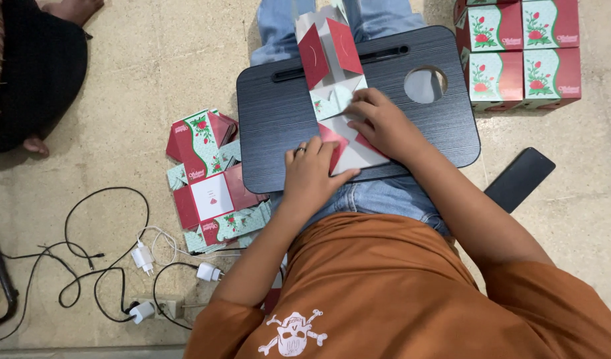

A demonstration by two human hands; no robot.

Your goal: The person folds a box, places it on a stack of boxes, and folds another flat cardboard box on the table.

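Observation:
A flat, unfolded cardboard box [332,73], red and pale green outside and grey-white inside, lies on a black lap desk [272,113] across my knees. My left hand [312,174] presses down on the near end of the cardboard, fingers spread, a ring on one finger. My right hand [384,125] pinches a flap near the middle of the cardboard, beside a pale green panel. The far end of the cardboard stands up, partly folded.
A pile of flat box blanks [209,176] lies on the floor at my left. Several assembled boxes [521,50] are stacked at top right. A black phone [519,179] lies at my right. Chargers and cables [119,266] trail at lower left. Another person [33,66] sits top left.

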